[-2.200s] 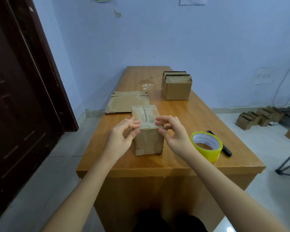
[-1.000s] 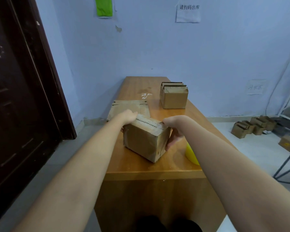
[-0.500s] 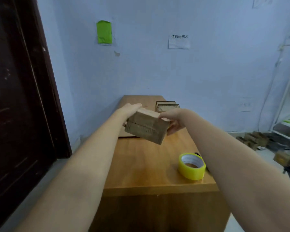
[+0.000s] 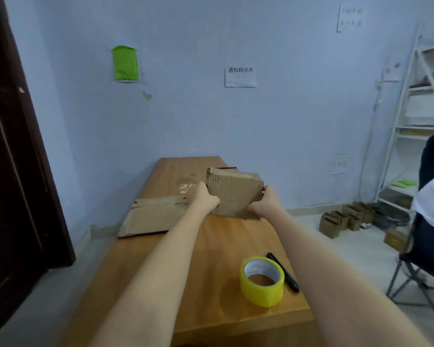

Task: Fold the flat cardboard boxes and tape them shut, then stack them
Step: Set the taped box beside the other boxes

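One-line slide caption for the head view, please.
Both hands, left and right, hold a taped box at the table's far end.

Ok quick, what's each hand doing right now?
Left hand: grips the box on its left side.
Right hand: grips the box's right side.

A white paper notice [image 4: 240, 76] taped to the blue wall [image 4: 286, 108] bore one line of black Chinese characters, 请扫码出库. A second sheet [image 4: 349, 17] higher up at the right carried dark writing too blurred to read.
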A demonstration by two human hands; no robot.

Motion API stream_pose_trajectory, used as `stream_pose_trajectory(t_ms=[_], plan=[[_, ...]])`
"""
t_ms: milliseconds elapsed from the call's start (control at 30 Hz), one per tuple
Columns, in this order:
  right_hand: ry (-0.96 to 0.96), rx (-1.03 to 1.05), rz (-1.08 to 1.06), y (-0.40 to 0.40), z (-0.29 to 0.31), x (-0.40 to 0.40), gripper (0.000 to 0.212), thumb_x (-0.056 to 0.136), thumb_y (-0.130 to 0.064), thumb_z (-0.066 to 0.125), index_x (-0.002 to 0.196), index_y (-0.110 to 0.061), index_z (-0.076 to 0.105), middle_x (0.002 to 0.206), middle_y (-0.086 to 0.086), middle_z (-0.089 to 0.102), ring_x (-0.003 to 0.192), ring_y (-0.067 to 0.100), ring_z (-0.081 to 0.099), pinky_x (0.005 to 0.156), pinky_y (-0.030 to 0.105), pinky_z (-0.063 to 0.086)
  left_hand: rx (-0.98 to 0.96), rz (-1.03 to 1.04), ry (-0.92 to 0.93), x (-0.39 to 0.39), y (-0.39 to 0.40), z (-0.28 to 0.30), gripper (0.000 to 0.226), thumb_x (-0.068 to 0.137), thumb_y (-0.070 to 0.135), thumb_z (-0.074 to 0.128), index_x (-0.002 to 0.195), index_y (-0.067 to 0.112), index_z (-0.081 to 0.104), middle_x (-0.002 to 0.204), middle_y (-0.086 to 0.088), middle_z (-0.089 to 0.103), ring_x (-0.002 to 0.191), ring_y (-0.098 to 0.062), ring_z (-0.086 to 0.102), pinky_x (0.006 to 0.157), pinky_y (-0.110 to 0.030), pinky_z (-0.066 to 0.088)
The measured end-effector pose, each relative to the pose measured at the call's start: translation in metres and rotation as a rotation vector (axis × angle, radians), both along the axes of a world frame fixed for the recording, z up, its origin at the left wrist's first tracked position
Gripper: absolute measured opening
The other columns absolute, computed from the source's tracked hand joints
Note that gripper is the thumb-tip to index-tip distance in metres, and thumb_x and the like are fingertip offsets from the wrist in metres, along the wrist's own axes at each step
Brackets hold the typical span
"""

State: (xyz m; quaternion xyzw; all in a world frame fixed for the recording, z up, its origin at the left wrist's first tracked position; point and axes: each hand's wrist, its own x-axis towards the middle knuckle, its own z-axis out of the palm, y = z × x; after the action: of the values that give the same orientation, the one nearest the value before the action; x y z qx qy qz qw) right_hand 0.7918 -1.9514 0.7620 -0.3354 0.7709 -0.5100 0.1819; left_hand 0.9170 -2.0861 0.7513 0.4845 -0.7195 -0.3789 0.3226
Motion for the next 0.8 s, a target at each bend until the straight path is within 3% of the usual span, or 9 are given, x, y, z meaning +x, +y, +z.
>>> stream_pose_trajectory(t_ms=[67, 133, 167, 233, 333, 533, 800], plan=[[0.018, -0.027, -0.006, 0.003, -0.01, -0.007, 0.048, 0.075, 0.0, 0.069, 0.109, -0.014, 0.037, 0.112, 0.006, 0.049, 0.096, 0.021, 0.049, 0.073, 0.031, 0.045, -0.007, 0.012, 0.003, -0.01, 0.006, -0.01, 0.069, 0.047, 0.016, 0.069, 0.112, 0.016, 0.044, 0.121, -0.01, 0.055, 0.105, -0.025, 0.056, 0.088, -0.04, 0.053], [0.013, -0.038, 0.0, 0.001, -0.026, -0.018, 0.051, 0.081, 0.001, 0.068, 0.119, -0.01, 0.036, 0.114, 0.007, 0.046, 0.099, 0.021, 0.048, 0.073, 0.028, 0.045, 0.0, 0.003, 0.0, -0.012, 0.028, -0.014, 0.09, 0.064, 0.01, 0.072, 0.142, 0.016, 0.027, 0.147, -0.011, 0.033, 0.128, -0.028, 0.042, 0.1, -0.036, 0.044], [0.019, -0.05, 0.01, -0.003, -0.034, -0.023, 0.051, 0.082, 0.0, 0.068, 0.121, -0.009, 0.036, 0.116, 0.006, 0.047, 0.102, 0.021, 0.049, 0.074, 0.027, 0.046, 0.002, 0.001, -0.017, -0.014, 0.034, -0.017, 0.091, 0.074, 0.008, 0.072, 0.147, 0.013, 0.019, 0.153, -0.012, 0.02, 0.136, -0.029, 0.033, 0.102, -0.034, 0.039], [0.061, -0.068, 0.039, -0.01, -0.045, -0.031, 0.051, 0.085, -0.004, 0.067, 0.124, -0.01, 0.035, 0.12, 0.004, 0.047, 0.11, 0.021, 0.05, 0.077, 0.025, 0.047, 0.003, 0.038, -0.025, -0.021, 0.029, -0.032, 0.085, 0.078, 0.011, 0.072, 0.147, 0.011, 0.023, 0.153, -0.014, 0.015, 0.139, -0.029, 0.027, 0.104, -0.034, 0.035], [0.077, -0.061, 0.058, -0.026, -0.055, -0.045, 0.054, 0.088, -0.01, 0.066, 0.13, -0.013, 0.033, 0.13, 0.005, 0.046, 0.113, 0.018, 0.049, 0.083, 0.026, 0.048, -0.005, 0.057, -0.001, -0.031, 0.023, -0.042, 0.08, 0.076, 0.02, 0.076, 0.142, 0.014, 0.032, 0.142, -0.011, 0.027, 0.131, -0.029, 0.037, 0.104, -0.035, 0.035], [0.043, -0.031, 0.088, -0.049, -0.085, -0.055, 0.074, 0.086, -0.017, 0.069, 0.145, -0.014, 0.023, 0.146, 0.005, 0.038, 0.136, 0.024, 0.038, 0.102, 0.037, 0.042, 0.066, 0.067, 0.068, -0.058, 0.018, -0.072, 0.092, 0.074, 0.024, 0.08, 0.146, 0.011, 0.023, 0.143, -0.012, 0.022, 0.131, -0.03, 0.037, 0.104, -0.038, 0.035], [0.058, -0.044, 0.089, -0.086, -0.098, -0.079, 0.064, 0.087, -0.032, 0.068, 0.138, -0.019, 0.033, 0.142, 0.002, 0.045, 0.131, 0.023, 0.044, 0.099, 0.036, 0.046, 0.051, 0.089, 0.087, -0.075, -0.017, -0.084, 0.087, 0.078, 0.027, 0.076, 0.145, 0.013, 0.023, 0.142, -0.01, 0.026, 0.131, -0.03, 0.036, 0.103, -0.039, 0.036]])
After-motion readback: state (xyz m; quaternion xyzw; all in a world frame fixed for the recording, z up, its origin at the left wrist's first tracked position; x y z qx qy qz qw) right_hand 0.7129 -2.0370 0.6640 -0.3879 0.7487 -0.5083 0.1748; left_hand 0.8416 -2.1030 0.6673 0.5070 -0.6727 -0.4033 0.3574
